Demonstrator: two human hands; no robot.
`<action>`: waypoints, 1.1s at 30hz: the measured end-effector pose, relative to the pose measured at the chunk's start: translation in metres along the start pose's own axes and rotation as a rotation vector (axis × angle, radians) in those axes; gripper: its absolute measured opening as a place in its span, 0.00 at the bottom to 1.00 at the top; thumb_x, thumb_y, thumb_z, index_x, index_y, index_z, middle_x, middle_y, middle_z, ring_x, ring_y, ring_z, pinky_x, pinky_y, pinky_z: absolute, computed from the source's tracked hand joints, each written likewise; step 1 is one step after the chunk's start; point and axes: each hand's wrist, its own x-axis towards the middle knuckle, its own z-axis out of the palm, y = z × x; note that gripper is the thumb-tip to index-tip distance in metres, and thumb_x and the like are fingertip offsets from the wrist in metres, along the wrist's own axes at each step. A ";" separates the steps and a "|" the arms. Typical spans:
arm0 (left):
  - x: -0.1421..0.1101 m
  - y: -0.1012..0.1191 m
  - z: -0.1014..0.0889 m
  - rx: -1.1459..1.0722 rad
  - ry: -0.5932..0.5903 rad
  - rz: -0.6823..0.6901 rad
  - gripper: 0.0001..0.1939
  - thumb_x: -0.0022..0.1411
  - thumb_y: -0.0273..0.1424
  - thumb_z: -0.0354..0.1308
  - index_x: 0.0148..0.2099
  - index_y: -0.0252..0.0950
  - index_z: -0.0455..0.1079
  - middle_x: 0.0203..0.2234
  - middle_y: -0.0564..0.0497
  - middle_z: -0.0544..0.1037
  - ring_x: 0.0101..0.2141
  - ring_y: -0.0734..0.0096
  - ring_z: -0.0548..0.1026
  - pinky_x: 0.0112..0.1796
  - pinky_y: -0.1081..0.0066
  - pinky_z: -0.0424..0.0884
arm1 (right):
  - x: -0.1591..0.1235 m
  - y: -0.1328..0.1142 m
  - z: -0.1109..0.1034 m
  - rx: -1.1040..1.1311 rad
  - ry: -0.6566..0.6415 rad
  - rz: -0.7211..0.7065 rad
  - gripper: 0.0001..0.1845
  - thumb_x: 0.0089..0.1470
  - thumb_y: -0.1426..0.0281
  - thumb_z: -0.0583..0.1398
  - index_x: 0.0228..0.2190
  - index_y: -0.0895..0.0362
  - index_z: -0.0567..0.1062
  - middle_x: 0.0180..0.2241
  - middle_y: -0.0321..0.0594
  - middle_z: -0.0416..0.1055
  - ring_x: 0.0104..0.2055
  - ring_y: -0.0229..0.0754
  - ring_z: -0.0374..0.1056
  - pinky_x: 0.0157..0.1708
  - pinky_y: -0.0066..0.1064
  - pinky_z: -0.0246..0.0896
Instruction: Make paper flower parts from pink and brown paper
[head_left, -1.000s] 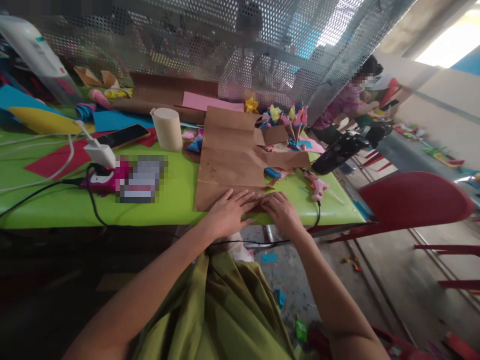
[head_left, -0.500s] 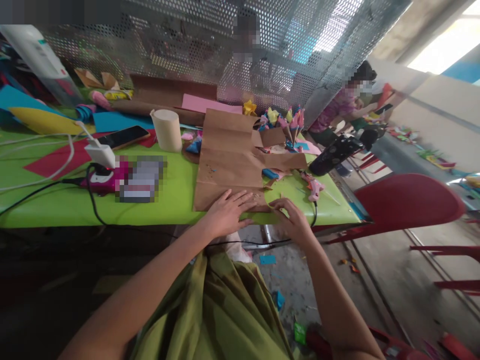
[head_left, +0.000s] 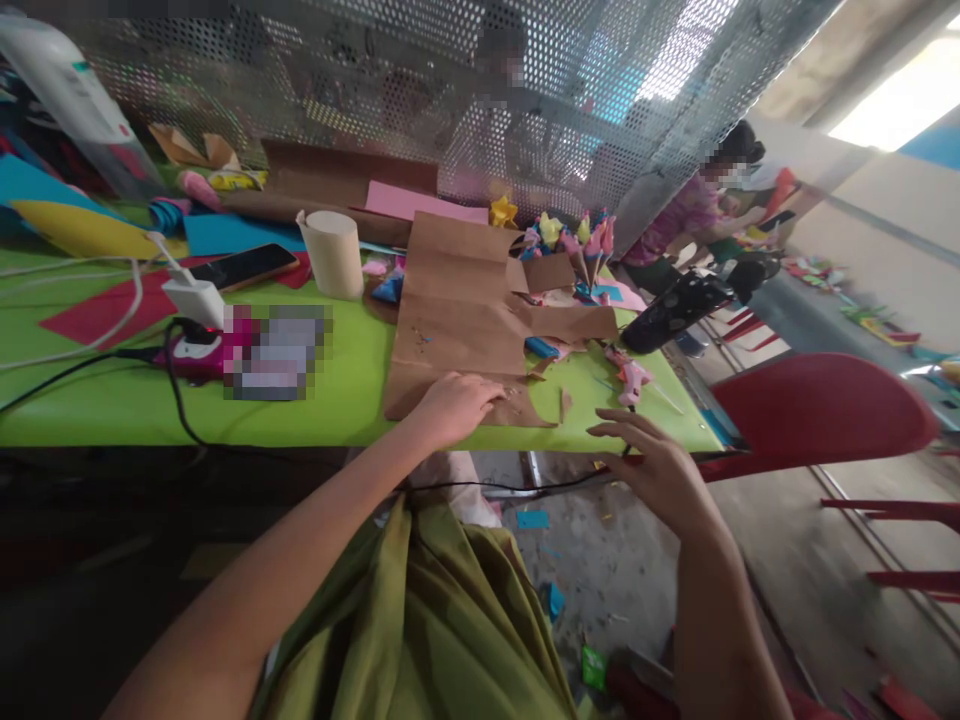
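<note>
A creased sheet of brown paper [head_left: 461, 320] lies on the green table near its front edge. On the lower part of this sheet rests my left hand [head_left: 459, 408], palm down, its fingers laid forward and slightly bent. My right hand [head_left: 652, 460] hovers at the table's front edge, right of the paper, with fingers stretched apart and nothing in them. Between the hands a small torn brown scrap [head_left: 565, 404] lies on the table. Just beyond my right hand is a pink glue gun [head_left: 634, 380], its cord running down over the edge.
A cream paper roll [head_left: 334, 255] stands left of the sheet. Further left are a phone [head_left: 247, 265], a charger [head_left: 196, 302] and loose cords. Paper flowers [head_left: 592, 240] and a dark bottle [head_left: 675, 310] sit right. A red chair [head_left: 832, 415] is beside the table; a person [head_left: 675, 220] sits beyond.
My right hand has left the paper's lower right corner, moved right and spread its fingers. A small torn scrap now shows on the table there. My left hand's fingers have drawn together.
</note>
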 end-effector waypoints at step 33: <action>0.007 -0.003 0.011 0.144 -0.025 -0.007 0.25 0.71 0.34 0.39 0.67 0.45 0.57 0.66 0.53 0.61 0.66 0.66 0.56 0.62 0.55 0.51 | 0.097 -0.007 0.089 -0.159 -0.057 -0.253 0.07 0.58 0.74 0.54 0.29 0.53 0.68 0.32 0.44 0.68 0.37 0.49 0.65 0.39 0.40 0.62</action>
